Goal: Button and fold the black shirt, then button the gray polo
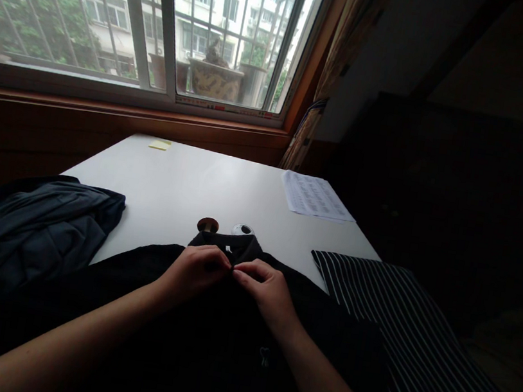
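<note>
Pinching the soft black garment (223,333) just below its collar, left hand (195,271) and right hand (265,290) meet fingertip to fingertip; the printed sheet (315,196) is too blurred to read.

Both hands (230,279) pinching black garment (221,346), white table (185,185), striped cloth (407,333)

Shirt (202,343) lies on table (186,179) near edge, both hands on its collar. Crumpled garment (29,222) left of it, striped garment (415,347) right. Two small round objects (225,227) just behind collar. Paper sheet (315,196) far right, sticky note (160,144) far back.
</note>
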